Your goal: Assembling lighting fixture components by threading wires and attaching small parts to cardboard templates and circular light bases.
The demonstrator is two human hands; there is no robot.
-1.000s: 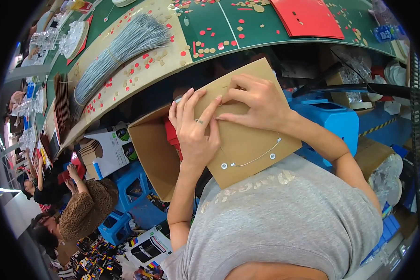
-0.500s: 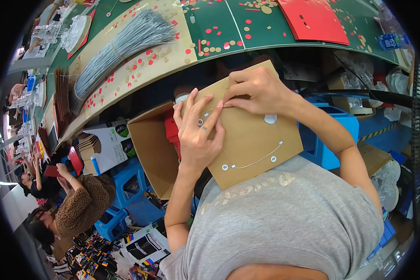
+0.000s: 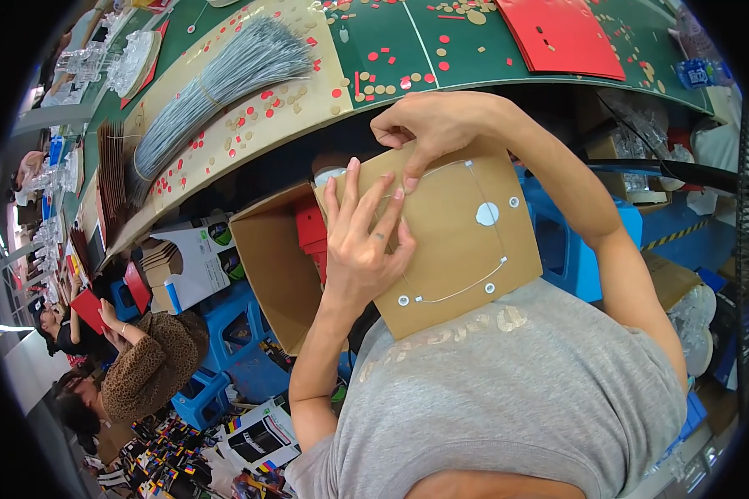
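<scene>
A tan cardboard panel (image 3: pixel 445 233) rests tilted against my grey shirt, close to the table's edge. It bears several metal eyelets and a thin wire (image 3: pixel 462 289) with small white pieces along it. Near its right side is a round white spot (image 3: pixel 487 214). My left hand (image 3: pixel 362 241) lies over the panel's left part, fingers stretched and spread, covering some wire there. At the top edge my right hand (image 3: pixel 441 129) presses its thumb on the panel beside the wire, next to my left fingertips. Its other fingers curl apart from the thumb, with nothing visible between them.
A bundle of grey wires (image 3: pixel 216 91) lies on the table among red and tan paper bits. Red sheets (image 3: pixel 558 37) are stacked farther right. An open cardboard box (image 3: pixel 270 274) stands left of the panel, blue stools (image 3: pixel 233 328) nearby. Another person (image 3: pixel 154 366) sits at the left.
My right hand has gone from a pinch on the panel to a raised wrist with the thumb pressed down. More wire shows at the upper right. My left hand has shifted slightly.
</scene>
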